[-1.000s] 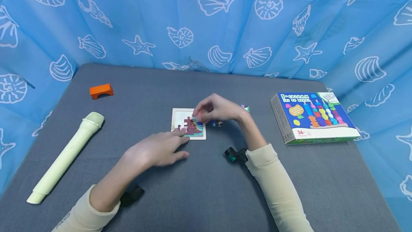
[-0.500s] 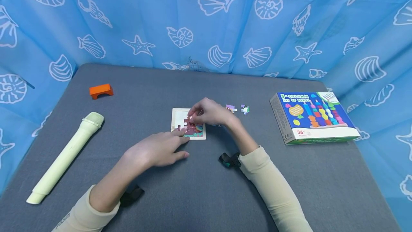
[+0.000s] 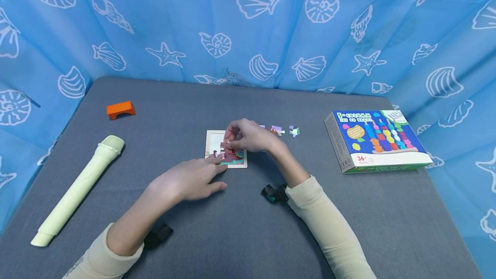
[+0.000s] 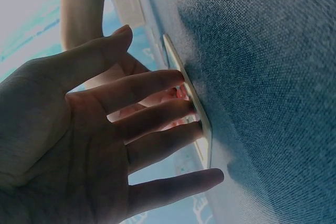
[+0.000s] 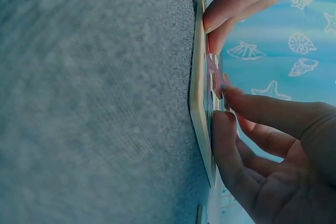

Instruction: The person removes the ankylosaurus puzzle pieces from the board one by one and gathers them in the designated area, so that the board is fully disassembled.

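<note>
- Blue shell-print curtain (image 3: pixel 259 55) behind the grey surface (image 3: pixel 240 227).
- Bead-set box (image 3: pixel 379 139) at right.
- Pale microphone (image 3: pixel 77 190) at left.
- Left hand (image 3: pixel 191 179): fingers spread, tips touching the puzzle board's near edge.
- Right hand (image 3: pixel 253 136): thumb and finger pinching a puzzle piece (image 5: pixel 226 103) at the board.
- Puzzle board (image 3: pixel 215 139), partly filled, mid-surface between both hands.
- Orange block (image 3: pixel 121 109), far left.
- Loose pieces (image 3: pixel 294 131) right of the board.

Cream-rimmed, reddish-brown puzzle (image 3: pixel 214 141), orange block (image 3: pixel 121 109), pale-green microphone (image 3: pixel 79 188), grey table (image 3: pixel 248 231), blue curtain (image 3: pixel 186 20) with white shell print
</note>
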Tool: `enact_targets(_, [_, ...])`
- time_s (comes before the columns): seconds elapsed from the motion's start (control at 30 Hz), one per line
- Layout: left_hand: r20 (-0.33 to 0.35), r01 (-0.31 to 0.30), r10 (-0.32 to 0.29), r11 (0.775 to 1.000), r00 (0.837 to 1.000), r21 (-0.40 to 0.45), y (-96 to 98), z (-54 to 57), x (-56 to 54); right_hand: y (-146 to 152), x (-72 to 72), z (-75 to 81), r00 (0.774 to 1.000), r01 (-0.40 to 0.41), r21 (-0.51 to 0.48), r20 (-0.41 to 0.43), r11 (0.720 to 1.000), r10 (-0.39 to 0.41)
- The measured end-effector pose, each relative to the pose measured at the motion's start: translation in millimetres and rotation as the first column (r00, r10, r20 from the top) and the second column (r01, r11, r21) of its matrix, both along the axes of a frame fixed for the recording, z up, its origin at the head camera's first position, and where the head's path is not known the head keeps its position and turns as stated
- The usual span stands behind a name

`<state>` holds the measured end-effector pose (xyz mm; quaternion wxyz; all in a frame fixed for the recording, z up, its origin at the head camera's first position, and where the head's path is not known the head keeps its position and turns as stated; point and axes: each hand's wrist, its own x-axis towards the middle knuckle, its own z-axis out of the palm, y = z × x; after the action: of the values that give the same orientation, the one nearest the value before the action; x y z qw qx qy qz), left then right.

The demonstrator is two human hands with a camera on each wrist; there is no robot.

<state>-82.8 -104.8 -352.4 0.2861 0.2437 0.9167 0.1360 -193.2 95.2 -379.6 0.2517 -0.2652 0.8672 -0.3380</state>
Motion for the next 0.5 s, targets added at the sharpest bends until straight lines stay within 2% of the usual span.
enact_targets(0.23, [-0.012,0.001,-0.001,1.0,1.0,0.003,0.0,-0.2,0.5,2.9,-0.2,3.0,0.999,-0.038,-0.066,0.024,0.997,0.04])
enact_targets(0.5, [-0.008,0.004,-0.004,1.0,1.0,-0.003,0.7,-1.0,-0.4,14.5,-5.3,11.3,0.996,-0.042,-0.116,0.071,0.992,0.05])
